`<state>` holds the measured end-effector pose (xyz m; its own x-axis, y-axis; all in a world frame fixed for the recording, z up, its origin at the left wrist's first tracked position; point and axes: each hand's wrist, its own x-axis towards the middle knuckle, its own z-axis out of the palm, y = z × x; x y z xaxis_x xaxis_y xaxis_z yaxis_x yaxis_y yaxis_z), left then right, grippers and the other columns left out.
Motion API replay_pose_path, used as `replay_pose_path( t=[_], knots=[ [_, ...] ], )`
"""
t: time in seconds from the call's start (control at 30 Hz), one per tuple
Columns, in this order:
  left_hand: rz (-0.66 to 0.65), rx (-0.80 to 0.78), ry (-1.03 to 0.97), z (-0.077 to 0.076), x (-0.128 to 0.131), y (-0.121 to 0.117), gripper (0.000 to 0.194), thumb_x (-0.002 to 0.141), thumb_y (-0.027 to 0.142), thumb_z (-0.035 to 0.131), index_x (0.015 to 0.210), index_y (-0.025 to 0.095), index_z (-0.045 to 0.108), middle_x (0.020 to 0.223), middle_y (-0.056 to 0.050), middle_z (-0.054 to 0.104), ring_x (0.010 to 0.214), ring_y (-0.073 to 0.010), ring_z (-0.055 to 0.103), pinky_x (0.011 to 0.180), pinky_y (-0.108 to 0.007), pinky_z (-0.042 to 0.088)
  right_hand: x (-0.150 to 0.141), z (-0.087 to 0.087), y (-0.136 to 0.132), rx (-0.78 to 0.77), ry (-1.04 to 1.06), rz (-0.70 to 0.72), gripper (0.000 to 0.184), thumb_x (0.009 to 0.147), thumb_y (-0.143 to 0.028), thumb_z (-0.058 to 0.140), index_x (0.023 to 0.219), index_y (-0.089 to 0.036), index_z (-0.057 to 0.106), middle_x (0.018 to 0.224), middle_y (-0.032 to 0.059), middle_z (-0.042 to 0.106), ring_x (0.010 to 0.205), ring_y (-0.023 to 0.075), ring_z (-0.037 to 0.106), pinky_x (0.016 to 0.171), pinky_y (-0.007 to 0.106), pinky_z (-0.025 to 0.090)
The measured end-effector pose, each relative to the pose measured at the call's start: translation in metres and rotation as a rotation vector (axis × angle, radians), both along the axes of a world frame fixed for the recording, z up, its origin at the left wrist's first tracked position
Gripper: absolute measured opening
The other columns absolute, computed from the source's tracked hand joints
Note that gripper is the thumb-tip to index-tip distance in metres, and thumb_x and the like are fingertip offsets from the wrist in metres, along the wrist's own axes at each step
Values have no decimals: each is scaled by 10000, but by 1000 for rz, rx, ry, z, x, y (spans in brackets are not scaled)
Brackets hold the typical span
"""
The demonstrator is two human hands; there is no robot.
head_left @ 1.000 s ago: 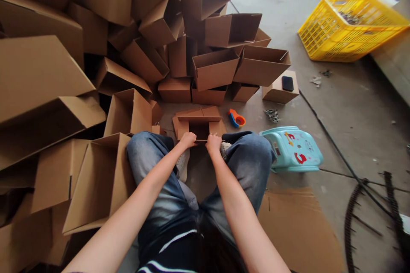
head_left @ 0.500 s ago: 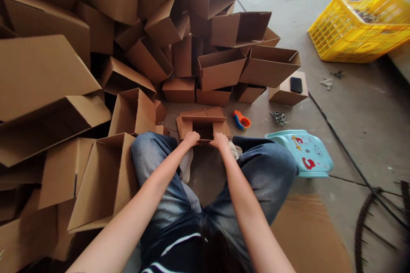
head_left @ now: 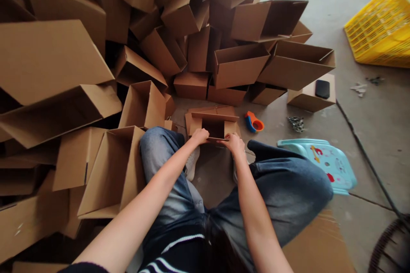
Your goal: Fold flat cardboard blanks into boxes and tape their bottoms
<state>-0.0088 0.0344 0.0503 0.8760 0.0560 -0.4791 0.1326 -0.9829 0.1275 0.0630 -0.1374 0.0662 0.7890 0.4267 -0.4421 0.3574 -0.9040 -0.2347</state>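
Between my feet stands a small cardboard box with its top open and its dark inside showing. My left hand grips the near edge at the box's left corner. At the right end of that same edge, my right hand has its fingers bent around the cardboard. The fingertips of both hands are partly hidden. Under and behind the box lie flat cardboard pieces. An orange and blue tape dispenser rests on the floor to the right of the box.
Open cardboard boxes are piled at the left and ahead. To the right are a light-blue stool, a small heap of metal parts, a black phone on a box, a cable and a yellow crate.
The view has shifted, so the surroundings sit further right in it. My right hand's fingers have bent more at the box's near edge; the left keeps its hold.
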Motion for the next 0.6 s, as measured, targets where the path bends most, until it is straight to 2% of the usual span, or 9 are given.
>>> replay_pose_path(
  t=[0.2,0.4,0.6],
  knots=[
    [-22,-4,-25,-5,-2,-3,346,878,410,651,1045,132,772,1040,-165,758,1008,-286,711,834,-306,533,-2,-3,1,-10,-19,42,494,835,-617,651,1093,-197,631,1169,115,648,1090,271,639,852,340,460],
    [-39,-8,-37,-4,-3,-3,352,886,409,637,1041,127,779,1009,-165,762,977,-281,718,804,-298,529,-2,-5,1,-23,-2,79,394,864,-594,608,954,-221,697,1131,96,665,1079,271,636,832,347,445],
    [-44,-4,-52,-7,-3,-3,352,872,396,648,1040,117,779,986,-172,760,951,-280,715,791,-302,522,-3,-8,0,-8,-10,66,384,864,-565,606,1005,-212,658,1137,97,667,1090,259,623,833,344,431]
  ],
)
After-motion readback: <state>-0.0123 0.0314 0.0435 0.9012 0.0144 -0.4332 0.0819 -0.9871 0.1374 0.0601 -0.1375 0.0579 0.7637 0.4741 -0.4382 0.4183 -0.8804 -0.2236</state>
